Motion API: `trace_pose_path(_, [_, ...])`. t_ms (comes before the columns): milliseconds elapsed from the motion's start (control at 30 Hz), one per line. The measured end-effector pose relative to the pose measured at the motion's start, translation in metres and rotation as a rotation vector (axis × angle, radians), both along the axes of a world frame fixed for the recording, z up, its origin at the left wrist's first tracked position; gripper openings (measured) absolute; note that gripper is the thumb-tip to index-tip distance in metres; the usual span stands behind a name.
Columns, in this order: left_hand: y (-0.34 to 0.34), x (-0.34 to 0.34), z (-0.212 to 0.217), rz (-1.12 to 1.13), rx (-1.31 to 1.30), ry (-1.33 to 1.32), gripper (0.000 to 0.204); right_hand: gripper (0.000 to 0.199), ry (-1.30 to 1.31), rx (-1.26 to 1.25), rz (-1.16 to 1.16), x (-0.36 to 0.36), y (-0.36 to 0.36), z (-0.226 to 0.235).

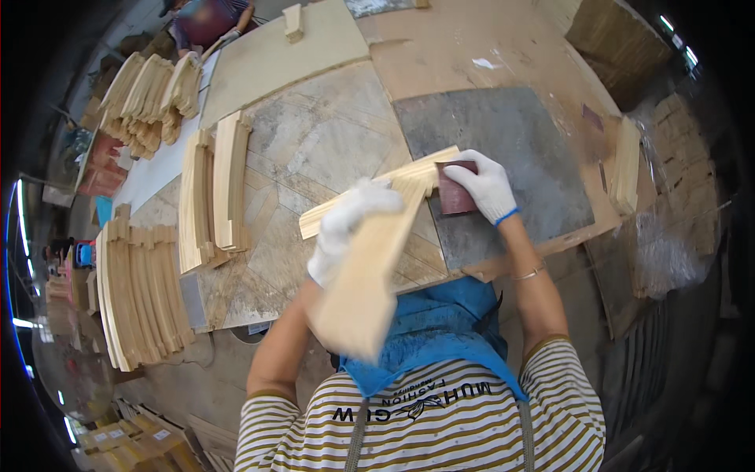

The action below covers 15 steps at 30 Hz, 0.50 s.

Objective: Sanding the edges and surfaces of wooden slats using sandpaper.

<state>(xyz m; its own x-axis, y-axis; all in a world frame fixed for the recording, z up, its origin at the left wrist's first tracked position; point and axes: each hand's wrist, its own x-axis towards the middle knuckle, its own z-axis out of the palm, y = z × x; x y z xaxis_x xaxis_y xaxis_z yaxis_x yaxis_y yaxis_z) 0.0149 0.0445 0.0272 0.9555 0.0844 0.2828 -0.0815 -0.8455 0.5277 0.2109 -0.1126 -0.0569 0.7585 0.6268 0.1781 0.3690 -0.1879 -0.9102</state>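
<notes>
The left hand (346,228) in a white glove clamps the pale T-shaped wooden piece (376,236) above the table (330,134); steady it firmly; the right hand (486,185) presses reddish sandpaper (456,187) against its crossbar end; keep strokes even.

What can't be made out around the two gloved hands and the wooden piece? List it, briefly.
Head view only:
- Near end of the wooden piece: blurred, its edge unclear.
- Left hand: the fingers wrap behind the wood, so the grip is hidden.
- Sandpaper: partly covered by the right hand.
- Person at the table's far end: cut off by the top edge.
</notes>
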Motion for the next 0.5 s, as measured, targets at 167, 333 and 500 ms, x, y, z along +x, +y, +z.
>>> trace_pose_path(167, [0.037, 0.014, -0.006, 0.237, -1.077, -0.1, 0.046, 0.013, 0.264, 0.311, -0.019, -0.01, 0.0, 0.056])
trace_pose_path(333, [0.014, -0.006, -0.025, 0.253, -1.025, 0.18, 0.049, 0.013, -0.095, 0.347, 0.16, -0.012, 0.011, 0.11])
trace_pose_path(500, [-0.006, -0.013, -0.028, 0.171, -0.761, 0.143, 0.053, 0.014, -0.303, 0.298, 0.197, 0.013, 0.011, 0.085])
